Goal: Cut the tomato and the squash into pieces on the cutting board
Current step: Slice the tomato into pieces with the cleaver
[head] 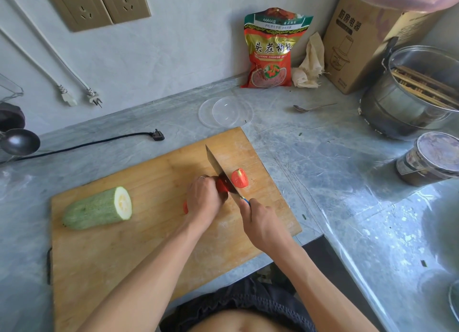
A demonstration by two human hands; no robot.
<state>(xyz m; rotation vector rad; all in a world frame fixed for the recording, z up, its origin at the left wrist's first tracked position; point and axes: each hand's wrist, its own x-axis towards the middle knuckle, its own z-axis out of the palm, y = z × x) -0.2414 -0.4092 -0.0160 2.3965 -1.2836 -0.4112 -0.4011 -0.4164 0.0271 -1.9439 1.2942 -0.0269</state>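
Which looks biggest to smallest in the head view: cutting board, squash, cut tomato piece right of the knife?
1. cutting board
2. squash
3. cut tomato piece
Gaps are large; camera nearness doesn't change the order.

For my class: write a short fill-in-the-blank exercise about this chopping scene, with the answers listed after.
1. The right hand grips the ____.
2. The left hand holds the ____ against the cutting board.
3. The squash lies to the ____ of both hands.
4. A cut tomato piece lies right of the ____.

Answers: knife; tomato; left; blade
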